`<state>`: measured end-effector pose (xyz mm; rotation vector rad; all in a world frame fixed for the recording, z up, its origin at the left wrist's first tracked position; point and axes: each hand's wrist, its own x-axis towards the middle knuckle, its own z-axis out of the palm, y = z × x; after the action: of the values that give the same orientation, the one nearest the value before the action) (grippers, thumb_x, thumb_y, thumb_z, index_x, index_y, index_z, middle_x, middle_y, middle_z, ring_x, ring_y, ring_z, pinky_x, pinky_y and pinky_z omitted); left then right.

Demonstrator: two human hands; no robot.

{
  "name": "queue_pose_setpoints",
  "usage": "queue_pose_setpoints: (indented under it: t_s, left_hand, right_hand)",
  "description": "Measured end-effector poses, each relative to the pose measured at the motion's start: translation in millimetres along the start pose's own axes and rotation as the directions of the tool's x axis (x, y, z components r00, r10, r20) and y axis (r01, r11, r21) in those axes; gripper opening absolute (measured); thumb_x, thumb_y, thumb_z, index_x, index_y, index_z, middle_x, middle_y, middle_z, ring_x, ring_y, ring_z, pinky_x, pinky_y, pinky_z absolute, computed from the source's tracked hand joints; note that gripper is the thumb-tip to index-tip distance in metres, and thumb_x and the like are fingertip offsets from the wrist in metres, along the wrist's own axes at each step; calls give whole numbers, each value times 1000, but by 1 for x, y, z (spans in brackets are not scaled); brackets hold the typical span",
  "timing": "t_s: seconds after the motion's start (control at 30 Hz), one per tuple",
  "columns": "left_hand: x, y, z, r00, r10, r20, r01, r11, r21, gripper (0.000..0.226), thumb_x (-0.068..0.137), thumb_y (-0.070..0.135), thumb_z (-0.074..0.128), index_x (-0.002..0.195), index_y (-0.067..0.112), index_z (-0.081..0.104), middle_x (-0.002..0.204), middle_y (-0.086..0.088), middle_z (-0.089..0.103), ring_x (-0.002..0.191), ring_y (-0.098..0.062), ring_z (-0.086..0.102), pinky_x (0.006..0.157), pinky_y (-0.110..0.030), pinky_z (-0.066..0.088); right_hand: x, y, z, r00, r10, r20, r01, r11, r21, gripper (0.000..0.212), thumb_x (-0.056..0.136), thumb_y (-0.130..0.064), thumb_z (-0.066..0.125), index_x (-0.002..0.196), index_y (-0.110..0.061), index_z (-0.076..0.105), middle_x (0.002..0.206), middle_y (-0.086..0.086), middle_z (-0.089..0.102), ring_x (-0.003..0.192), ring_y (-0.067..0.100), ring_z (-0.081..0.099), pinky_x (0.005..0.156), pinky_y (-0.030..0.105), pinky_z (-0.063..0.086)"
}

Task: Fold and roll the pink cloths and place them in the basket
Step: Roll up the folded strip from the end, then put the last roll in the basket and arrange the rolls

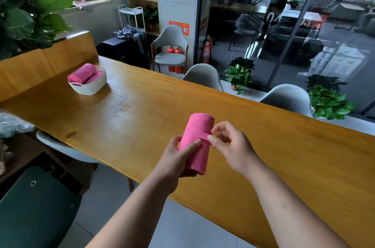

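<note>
The left hand (178, 158) is gripping a rolled pink cloth (199, 126) above the wooden surface (142, 105), well apart from the white basket (91, 87) and to its near right. The right hand (229, 146) is pinching a thin strip at the roll's side. Other rolled pink cloths (82, 74) are lying inside the basket

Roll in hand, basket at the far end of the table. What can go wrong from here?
1. The right hand pinches only the loose edge of the rolled pink cloth that the left hand grips; a slip there likely lets it unwind.
2. The basket already holds pink rolls heaped above its rim, so another may sit badly or tumble onto the table.
</note>
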<state>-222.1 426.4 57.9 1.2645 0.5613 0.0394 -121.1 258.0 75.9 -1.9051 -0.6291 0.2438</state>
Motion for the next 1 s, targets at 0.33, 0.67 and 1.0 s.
queue_pose_setpoints:
  t_s: [0.33,0.67,1.0]
  left_hand:
    - [4,7,-7,984,39,174,-2,978,-208,60,85,49,80,133,19,60,109,-12,74,89,-27,72,72,-49,60]
    - [20,10,-29,970,240,20,-241,969,58,40,101,60,54,133,37,59,121,6,74,109,-12,72,95,-47,61]
    - [35,32,-106,962,261,-82,-247,957,152,48,105,61,43,138,29,56,121,4,71,107,-12,71,97,-47,59]
  right_hand:
    - [5,26,17,897,186,-401,-201,980,6,25,100,-58,55,106,-35,62,105,-10,66,98,15,66,74,33,53]
    - [17,-27,98,944,328,-31,-282,852,441,38,102,-63,47,129,-39,59,115,-14,74,101,4,72,91,36,60]
    - [52,-55,182,935,355,-11,-306,822,480,32,102,-63,48,122,-40,59,110,-9,76,98,13,75,90,46,62]
